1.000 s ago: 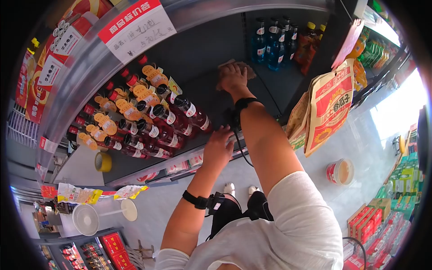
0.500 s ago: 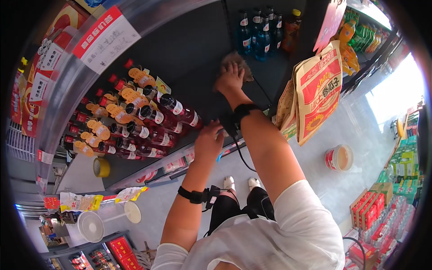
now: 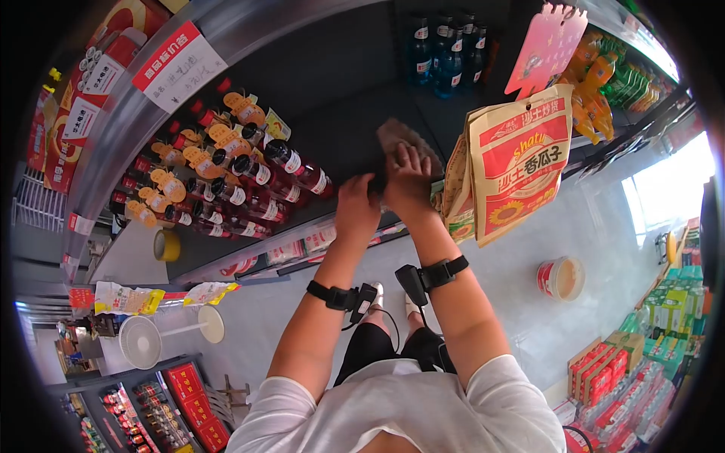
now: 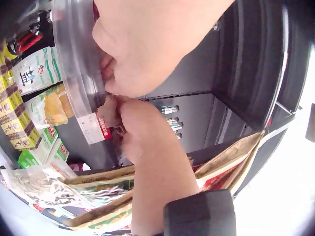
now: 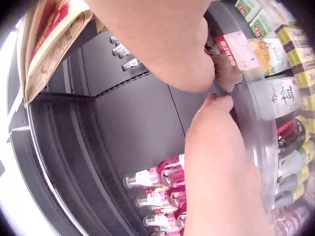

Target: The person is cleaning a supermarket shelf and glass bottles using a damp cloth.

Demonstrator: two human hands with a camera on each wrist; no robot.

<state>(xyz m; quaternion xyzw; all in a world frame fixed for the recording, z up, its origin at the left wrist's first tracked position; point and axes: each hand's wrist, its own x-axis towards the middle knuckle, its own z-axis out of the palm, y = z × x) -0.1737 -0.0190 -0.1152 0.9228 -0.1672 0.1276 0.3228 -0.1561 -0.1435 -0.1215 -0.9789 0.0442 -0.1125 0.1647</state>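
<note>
My right hand [image 3: 410, 181] lies on a brown-grey cloth [image 3: 394, 134] at the front of the dark shelf [image 3: 325, 106], fingers spread forward over it. The cloth is crumpled and sticks out past the fingertips; in the right wrist view part of the cloth [image 5: 226, 73] shows at the front rail. My left hand [image 3: 357, 208] rests at the shelf's front edge just beside the right hand, fingers loosely bent. Its fingertips come close to the cloth, as the left wrist view also shows with the left hand [image 4: 138, 54] over the clear rail [image 4: 78, 64].
Rows of dark pink bottles [image 3: 260, 177] with orange neck tags stand left of the hands. Blue bottles [image 3: 445, 60] stand at the back right. Paper sunflower-seed bags [image 3: 521, 166] hang right of the hands. A bucket [image 3: 560, 278] stands on the floor.
My right hand has drawn the cloth back toward the shelf's front edge, its forearm moving toward my body. My left hand has moved slightly forward, and the two hands are now side by side.
</note>
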